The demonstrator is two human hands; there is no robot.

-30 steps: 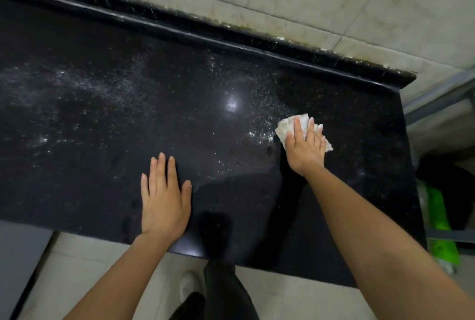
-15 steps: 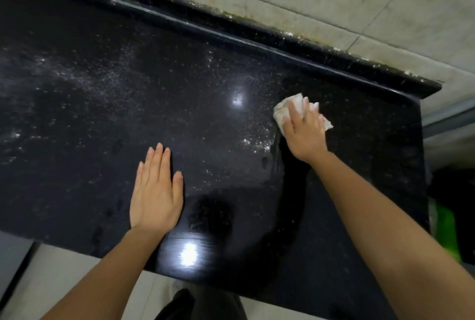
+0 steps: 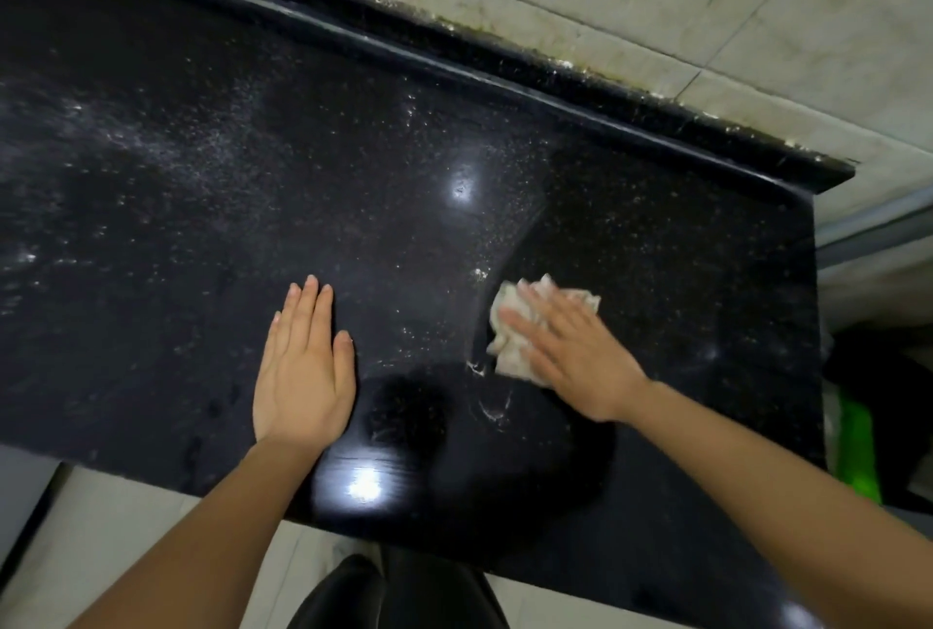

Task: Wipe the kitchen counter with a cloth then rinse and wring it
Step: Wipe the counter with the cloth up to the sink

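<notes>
the right hand (image 3: pixel 575 355) is pressing flat, fingers straight, on the crumpled white cloth (image 3: pixel 510 330), which is lying under its fingers on the black counter (image 3: pixel 202 174). the left hand (image 3: pixel 303 376) is resting open, palm down, on the counter, well apart from the cloth. white specks are lying beyond both hands.

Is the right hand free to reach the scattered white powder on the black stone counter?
Probably yes. The right hand presses the crumpled white cloth on the glossy black stone counter; the scattered white powder starts just left of it, nothing between. The left hand lies flat nearer the front edge.
</notes>
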